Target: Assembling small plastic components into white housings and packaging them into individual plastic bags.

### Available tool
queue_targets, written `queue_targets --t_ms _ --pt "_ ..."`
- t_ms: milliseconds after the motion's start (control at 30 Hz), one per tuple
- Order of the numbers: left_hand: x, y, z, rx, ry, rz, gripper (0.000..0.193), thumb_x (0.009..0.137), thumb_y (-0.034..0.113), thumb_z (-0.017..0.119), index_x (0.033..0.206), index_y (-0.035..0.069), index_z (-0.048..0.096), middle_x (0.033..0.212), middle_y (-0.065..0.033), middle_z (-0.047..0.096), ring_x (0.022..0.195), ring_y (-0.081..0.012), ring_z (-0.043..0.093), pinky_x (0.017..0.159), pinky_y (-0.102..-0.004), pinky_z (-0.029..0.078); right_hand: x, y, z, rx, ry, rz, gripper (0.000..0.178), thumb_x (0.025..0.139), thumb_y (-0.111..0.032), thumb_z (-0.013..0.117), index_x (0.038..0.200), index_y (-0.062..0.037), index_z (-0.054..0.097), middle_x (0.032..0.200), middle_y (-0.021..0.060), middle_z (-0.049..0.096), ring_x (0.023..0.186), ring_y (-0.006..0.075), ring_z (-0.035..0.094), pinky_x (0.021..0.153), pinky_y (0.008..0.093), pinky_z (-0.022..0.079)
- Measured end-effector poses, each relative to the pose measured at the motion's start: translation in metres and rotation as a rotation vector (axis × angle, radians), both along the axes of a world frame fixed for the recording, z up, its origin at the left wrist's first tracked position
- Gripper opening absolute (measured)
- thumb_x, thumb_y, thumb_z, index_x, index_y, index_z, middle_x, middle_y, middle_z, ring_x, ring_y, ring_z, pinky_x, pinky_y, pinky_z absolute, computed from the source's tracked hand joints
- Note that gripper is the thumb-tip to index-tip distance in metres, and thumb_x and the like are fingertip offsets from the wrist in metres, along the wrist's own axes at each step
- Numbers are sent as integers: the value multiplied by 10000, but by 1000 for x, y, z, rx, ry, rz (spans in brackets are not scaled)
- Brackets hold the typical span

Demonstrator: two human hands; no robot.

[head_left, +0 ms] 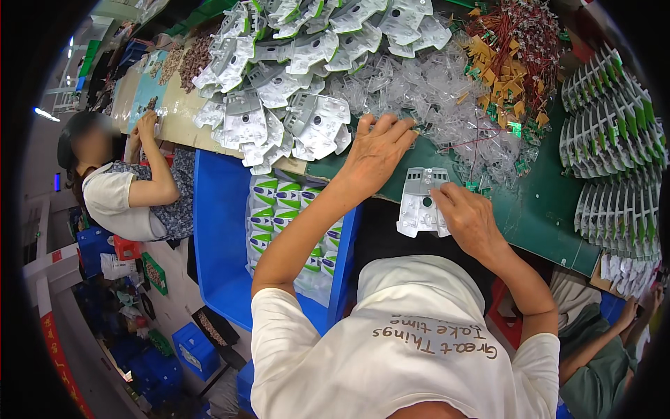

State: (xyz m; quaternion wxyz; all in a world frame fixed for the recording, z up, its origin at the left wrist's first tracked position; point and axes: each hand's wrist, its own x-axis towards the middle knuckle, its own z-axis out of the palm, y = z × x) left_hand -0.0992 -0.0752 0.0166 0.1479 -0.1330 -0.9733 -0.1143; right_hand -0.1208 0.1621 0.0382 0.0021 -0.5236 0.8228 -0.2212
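I'm watching the right hand (pixel 473 218) pinching the silver panel (pixel 417 211) by its right side, with the panel overlapping the near edge of the green table (pixel 534 218) in this view. The left hand (pixel 375 157) is bending its parted fingers over the near fringe of the clear plastic parts (pixel 426 80), and I can't tell whether they're gripping one. I'm seeing bare tabletop stretching rightward toward the stacked panels (pixel 614 150), while the blue bin (pixel 222 241) is crowding the left forearm (pixel 307 227).

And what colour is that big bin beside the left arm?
Blue; the bin shows best in the head view.
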Motion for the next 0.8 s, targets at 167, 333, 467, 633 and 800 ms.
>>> queue_targets --t_ms 167,333,467,633,800 --pt "-1 2 1 11 23 -4 235 849 87 641 1083 109 626 1163 -26 616 1200 -232 525 987 -435 310 -1 -4 4 33 -26 13 262 769 -9 640 1030 11 617 923 90 547 761 231 617 593 372 529" --pt "0 4 0 -95 60 6 146 879 139 605 1023 119 616 1102 -43 599 1197 -220 517 1045 -473 287 -2 7 8 49 -36 36 276 763 -1 641 1038 11 616 925 90 547 761 233 622 600 374 529" --pt "3 0 -9 48 -43 -51 282 833 128 690 1102 117 607 1108 -33 601 1234 -217 520 1057 -455 266 -1 15 9 44 -48 22 296 759 9 640 1054 7 619 938 93 557 760 236 634 610 374 533" --pt "2 1 -6 91 49 34 327 813 132 722 1120 126 611 1122 -26 602 1238 -215 538 1083 -492 233 -1 14 9 51 -58 14 301 759 12 639 1060 8 621 948 93 562 770 240 643 615 377 534" --pt "1 1 0 21 78 4 323 792 111 727 1101 115 631 1100 -33 613 1191 -229 571 1075 -497 252 -2 16 10 54 -75 22 301 760 13 638 1061 11 619 949 95 563 772 244 646 621 376 536"
